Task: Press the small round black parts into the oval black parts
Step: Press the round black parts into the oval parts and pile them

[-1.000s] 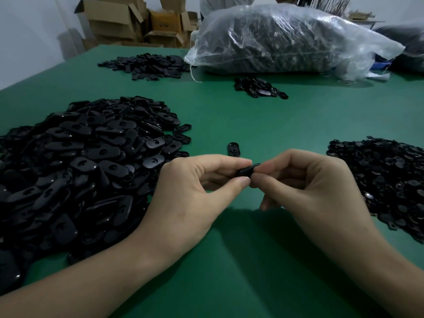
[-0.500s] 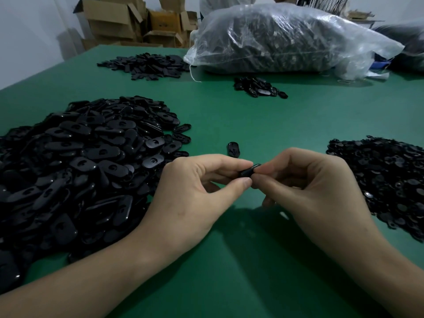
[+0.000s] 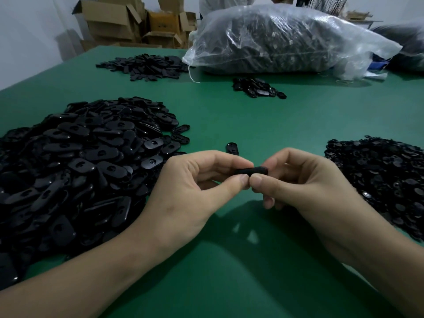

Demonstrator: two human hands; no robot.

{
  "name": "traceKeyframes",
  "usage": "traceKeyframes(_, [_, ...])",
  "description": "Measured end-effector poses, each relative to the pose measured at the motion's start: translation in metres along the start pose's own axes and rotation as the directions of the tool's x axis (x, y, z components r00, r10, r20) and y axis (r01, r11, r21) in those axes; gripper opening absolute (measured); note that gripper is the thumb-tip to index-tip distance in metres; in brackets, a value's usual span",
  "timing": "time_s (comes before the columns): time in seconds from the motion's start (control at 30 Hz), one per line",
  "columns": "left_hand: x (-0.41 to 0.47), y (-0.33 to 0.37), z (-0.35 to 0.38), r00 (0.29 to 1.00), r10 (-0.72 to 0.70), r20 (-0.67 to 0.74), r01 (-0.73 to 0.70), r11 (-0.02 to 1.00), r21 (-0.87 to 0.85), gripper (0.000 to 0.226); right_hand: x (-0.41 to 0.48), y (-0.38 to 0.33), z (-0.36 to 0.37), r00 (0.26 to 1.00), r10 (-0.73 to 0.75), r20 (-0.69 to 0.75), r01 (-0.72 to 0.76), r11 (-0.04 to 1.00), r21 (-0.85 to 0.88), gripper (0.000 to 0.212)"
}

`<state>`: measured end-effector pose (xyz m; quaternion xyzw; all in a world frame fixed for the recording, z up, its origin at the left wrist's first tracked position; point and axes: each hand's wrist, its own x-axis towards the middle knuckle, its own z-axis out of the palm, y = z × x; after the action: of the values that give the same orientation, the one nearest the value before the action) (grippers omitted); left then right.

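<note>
My left hand (image 3: pixel 197 189) and my right hand (image 3: pixel 302 182) meet above the green table (image 3: pixel 252 125), both pinching one oval black part (image 3: pixel 251 171) seen edge-on between thumbs and forefingers. Both thumb tips press side by side under it. Whether a small round part sits in it is hidden by the fingers. A big heap of oval black parts (image 3: pixel 75 161) lies to the left. A heap of small round black parts (image 3: pixel 385 177) lies to the right. One single oval part (image 3: pixel 232 148) lies on the table just beyond my hands.
A large clear plastic bag of dark parts (image 3: pixel 286 40) lies at the far side. A small cluster of oval parts (image 3: pixel 257 87) and a flat pile of black pieces (image 3: pixel 144 66) lie beyond. Cardboard boxes (image 3: pixel 128 24) stand behind the table. Another person's torso (image 3: pixel 226 5) shows behind the bag.
My thumbs have come together under the oval part, which now lies more level between both hands. The hands stay in the same place.
</note>
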<state>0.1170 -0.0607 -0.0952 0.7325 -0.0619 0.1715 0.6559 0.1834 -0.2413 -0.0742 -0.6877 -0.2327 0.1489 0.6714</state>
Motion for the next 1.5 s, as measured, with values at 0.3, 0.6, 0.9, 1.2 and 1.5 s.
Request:
traceKeyframes(0.3, [0.002, 0.002, 0.0, 1.0, -0.015, -0.01, 0.014, 0.997, -0.08, 0.015, -0.002, -0.004, 0.0, 0.996, -0.025, 0.08, 0.025, 1.0, 0.008, 0.016])
traceKeyframes(0.6, [0.001, 0.001, 0.001, 1.0, -0.018, -0.023, 0.018, 0.999, -0.027, 0.016, -0.004, -0.006, -0.003, 0.992, -0.124, 0.004, 0.12, 0.951, -0.284, 0.005])
traceKeyframes(0.9, [0.0, 0.0, 0.001, 0.999, 0.032, -0.003, -0.032, 0.992, 0.12, 0.017, -0.006, -0.014, -0.007, 0.972, -0.234, 0.034, 0.211, 0.79, -0.576, 0.009])
traceKeyframes(1.2, [-0.002, 0.003, 0.002, 0.991, 0.133, -0.014, -0.124, 0.955, 0.271, 0.02, -0.007, -0.012, -0.008, 0.947, -0.317, 0.058, 0.277, 0.708, -0.649, 0.007])
traceKeyframes(1.5, [-0.005, 0.008, 0.003, 0.982, 0.19, -0.023, -0.166, 0.908, 0.385, 0.021, -0.009, -0.011, -0.006, 0.912, -0.4, 0.095, 0.337, 0.596, -0.729, 0.008])
